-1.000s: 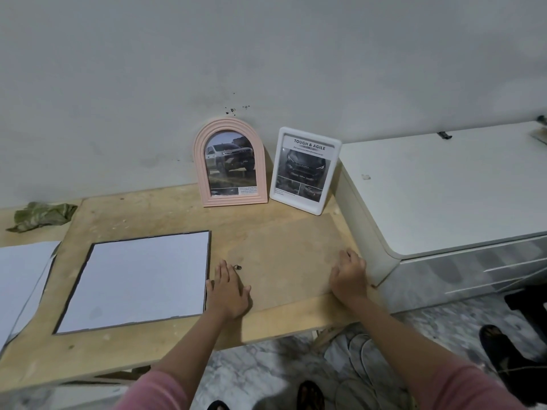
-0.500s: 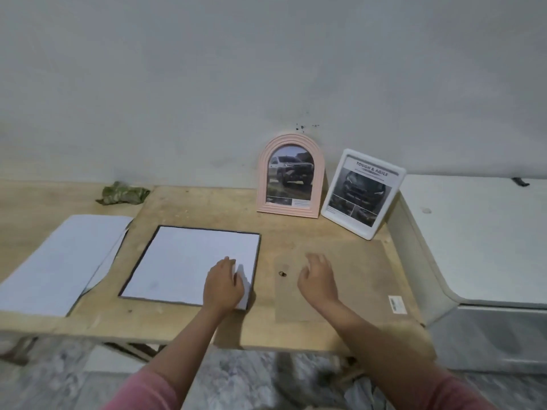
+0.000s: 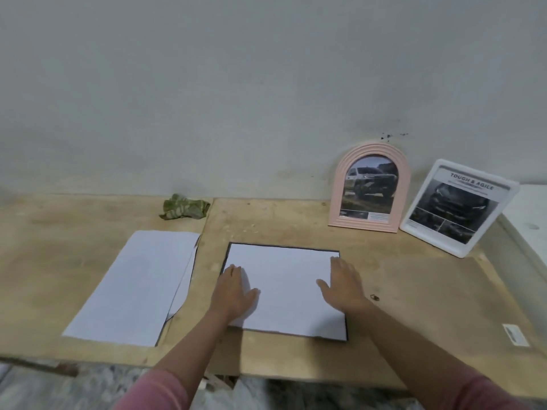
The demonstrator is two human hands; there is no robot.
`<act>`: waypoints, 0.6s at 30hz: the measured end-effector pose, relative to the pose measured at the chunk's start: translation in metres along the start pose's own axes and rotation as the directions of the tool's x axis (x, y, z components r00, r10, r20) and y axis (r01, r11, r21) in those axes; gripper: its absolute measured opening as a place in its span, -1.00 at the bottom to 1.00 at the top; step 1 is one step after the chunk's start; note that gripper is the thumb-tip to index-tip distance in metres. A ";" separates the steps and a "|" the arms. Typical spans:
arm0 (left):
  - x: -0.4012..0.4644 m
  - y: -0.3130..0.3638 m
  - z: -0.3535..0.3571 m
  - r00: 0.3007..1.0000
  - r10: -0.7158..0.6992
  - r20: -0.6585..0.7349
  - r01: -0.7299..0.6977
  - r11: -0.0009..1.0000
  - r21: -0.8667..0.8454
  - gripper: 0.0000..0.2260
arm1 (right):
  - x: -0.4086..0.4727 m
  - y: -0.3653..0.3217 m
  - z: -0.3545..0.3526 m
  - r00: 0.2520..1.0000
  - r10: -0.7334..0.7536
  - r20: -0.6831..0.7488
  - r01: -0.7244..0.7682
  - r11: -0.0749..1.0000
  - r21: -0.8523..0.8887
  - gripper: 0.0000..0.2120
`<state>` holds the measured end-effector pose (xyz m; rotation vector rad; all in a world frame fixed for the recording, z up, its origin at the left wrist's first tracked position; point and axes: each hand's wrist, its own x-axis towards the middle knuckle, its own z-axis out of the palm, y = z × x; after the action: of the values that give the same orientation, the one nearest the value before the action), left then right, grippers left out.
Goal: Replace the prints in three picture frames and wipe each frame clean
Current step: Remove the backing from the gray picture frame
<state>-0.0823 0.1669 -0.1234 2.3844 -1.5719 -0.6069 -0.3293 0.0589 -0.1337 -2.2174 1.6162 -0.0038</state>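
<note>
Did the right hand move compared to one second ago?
Yes. The right hand moved left, from the bare wooden table onto the white sheet in the black frame.

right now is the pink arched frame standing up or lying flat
Standing up. The pink arched frame rests on its bottom edge on the wooden table, its top against the wall, print facing out.

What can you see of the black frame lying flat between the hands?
The black frame lies flat on the wooden table, only a thin dark edge showing around a white sheet that covers it. The left hand and right hand rest open on the sheet, fingers straight. Its front is hidden.
</note>
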 end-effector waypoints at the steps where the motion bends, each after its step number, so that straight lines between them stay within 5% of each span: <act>1: 0.006 -0.002 -0.002 1.000 -0.007 0.019 0.007 1.000 -0.006 -0.30 | 0.003 0.000 0.000 1.000 0.001 0.026 0.000 0.999 -0.043 -0.30; 4: 0.021 -0.005 -0.004 0.996 -0.068 0.054 0.068 0.998 -0.004 -0.25 | 0.012 0.000 0.004 0.998 0.008 0.058 -0.001 0.992 -0.126 -0.26; 9: 0.030 -0.001 -0.001 0.987 -0.142 0.068 0.139 0.989 0.050 -0.20 | 0.015 0.003 0.016 0.993 -0.079 -0.087 0.057 0.972 -0.227 -0.23; 18: 0.040 0.013 -0.008 0.958 -0.283 0.055 0.276 0.955 0.108 -0.13 | 0.004 -0.016 0.016 0.964 -0.101 -0.245 0.074 0.990 -0.117 -0.41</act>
<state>-0.0755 0.1248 -0.1197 2.7152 -1.3265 -0.6869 -0.3099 0.0637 -0.1442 -2.4521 1.6782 -0.2363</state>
